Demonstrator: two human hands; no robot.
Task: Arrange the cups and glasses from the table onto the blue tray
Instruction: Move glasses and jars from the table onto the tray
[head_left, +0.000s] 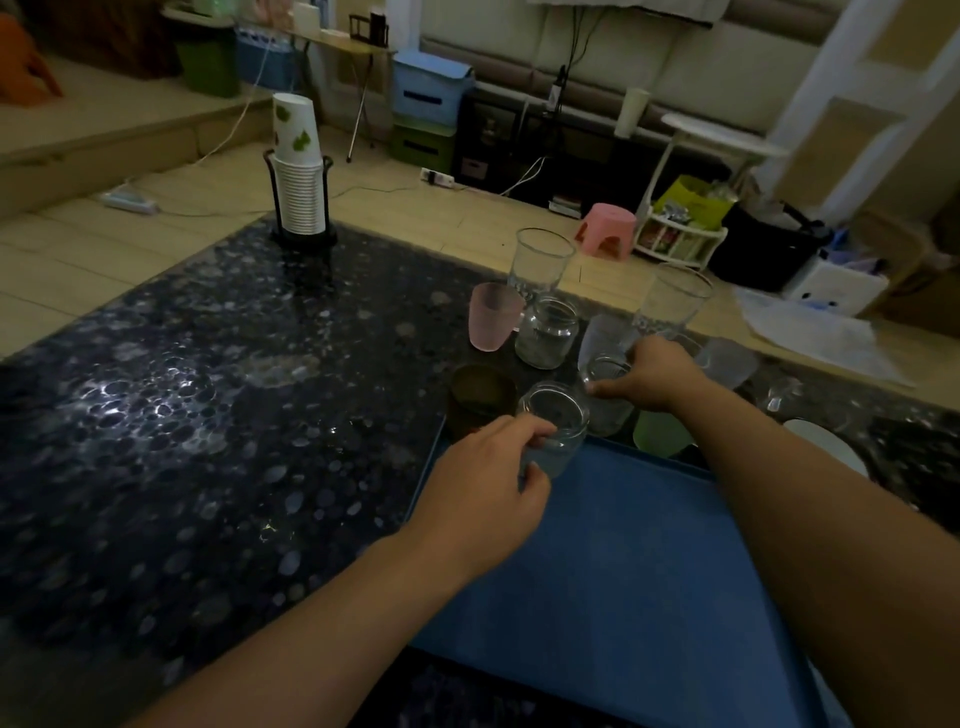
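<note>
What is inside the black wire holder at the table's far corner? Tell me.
A tall stack of white paper cups fills the black wire holder; the top cup, printed with green leaves, leans. The stack hides the holder's base.

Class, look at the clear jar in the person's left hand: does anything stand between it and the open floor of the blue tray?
Nothing visible does. The left hand holds the clear jar at the far left corner of the blue tray, whose floor below and in front of it is bare. The other glasses stand beyond the tray's far edge, behind the jar.
</note>
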